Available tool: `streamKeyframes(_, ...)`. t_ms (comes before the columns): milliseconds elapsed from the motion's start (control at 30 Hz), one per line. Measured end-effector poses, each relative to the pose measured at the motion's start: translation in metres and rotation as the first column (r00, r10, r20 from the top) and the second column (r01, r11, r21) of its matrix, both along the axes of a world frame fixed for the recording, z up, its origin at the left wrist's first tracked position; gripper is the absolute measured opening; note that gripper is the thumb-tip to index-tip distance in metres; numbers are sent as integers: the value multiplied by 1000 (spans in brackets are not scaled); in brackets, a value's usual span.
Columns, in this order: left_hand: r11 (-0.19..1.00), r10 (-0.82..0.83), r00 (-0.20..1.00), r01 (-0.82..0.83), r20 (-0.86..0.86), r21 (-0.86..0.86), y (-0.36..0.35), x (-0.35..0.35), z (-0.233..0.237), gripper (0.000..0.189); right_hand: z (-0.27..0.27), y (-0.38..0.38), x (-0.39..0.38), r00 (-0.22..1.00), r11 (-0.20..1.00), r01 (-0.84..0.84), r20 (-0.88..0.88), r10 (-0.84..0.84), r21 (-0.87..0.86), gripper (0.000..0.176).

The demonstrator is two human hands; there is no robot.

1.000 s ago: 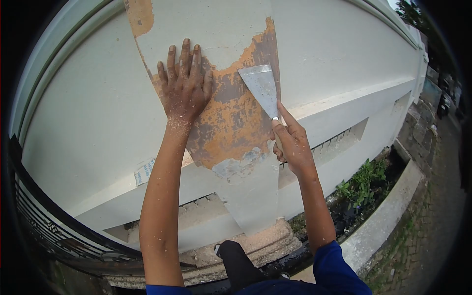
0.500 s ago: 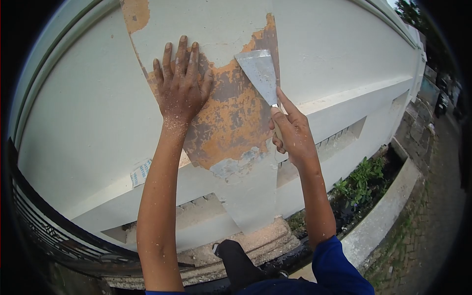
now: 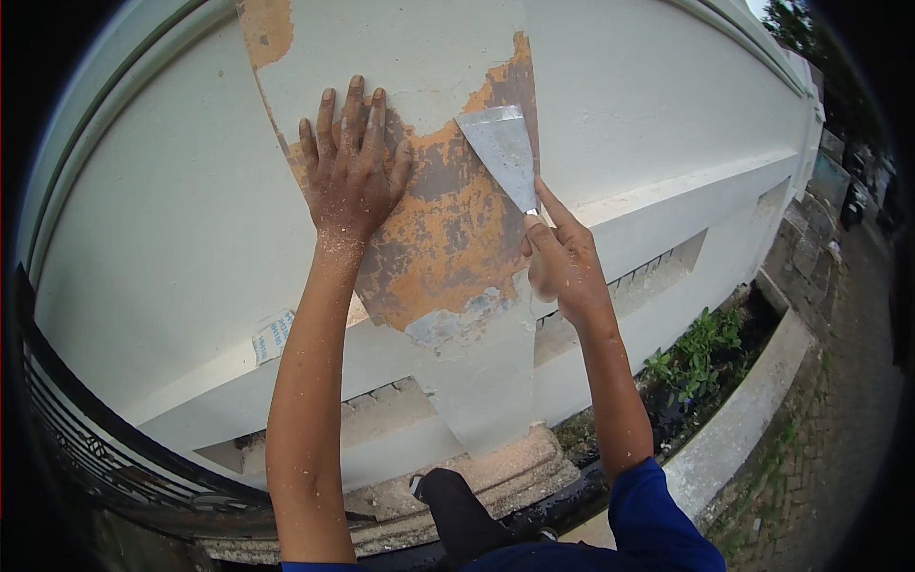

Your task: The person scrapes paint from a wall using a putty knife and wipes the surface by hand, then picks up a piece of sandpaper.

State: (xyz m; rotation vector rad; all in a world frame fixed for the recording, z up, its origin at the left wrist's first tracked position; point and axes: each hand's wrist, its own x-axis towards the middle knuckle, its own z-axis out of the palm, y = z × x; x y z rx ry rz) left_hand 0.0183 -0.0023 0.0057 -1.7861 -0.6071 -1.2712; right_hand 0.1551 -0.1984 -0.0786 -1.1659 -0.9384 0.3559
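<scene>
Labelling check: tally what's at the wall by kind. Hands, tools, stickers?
hands: 2 (left hand, right hand)
scraper: 1
sticker: 1
total: 4

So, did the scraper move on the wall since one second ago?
Yes. The scraper went up: its blade edge lies nearer the top tip of the orange patch than a second ago.

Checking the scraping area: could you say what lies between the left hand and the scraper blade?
Only stripped wall, orange and grey, in the head view.
</scene>
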Motion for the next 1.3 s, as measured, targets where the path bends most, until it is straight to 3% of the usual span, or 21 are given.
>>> streamKeyframes(100, 1000, -1, 1000, 1, -6, -9, -1, 0, 0, 57, 3, 5, -2, 1000, 998, -17, 6, 17, 64, 54)
streamKeyframes(600, 1000, -19, 1000, 19, -7, 7, 1, -1, 0, 56, -9, -3, 4, 998, 1000, -25, -52, 24, -17, 52)
streamKeyframes(1000, 1000, -11, 1000, 12, -19, 17, 0, -1, 0, 55, 7, 9, -2, 999, 996, -3, -38, 6, 85, 53)
streamKeyframes(1100, 1000, -11, 1000, 11, -19, 9, -1, -2, -2, 56, -11, -2, 1, 995, 999, -46, -84, 46, 12, 52)
streamKeyframes(1300, 1000, 1, 1000, 0, -19, 23, 1, -1, -1, 56, 6, 7, -1, 997, 999, -7, -70, 11, 53, 51)
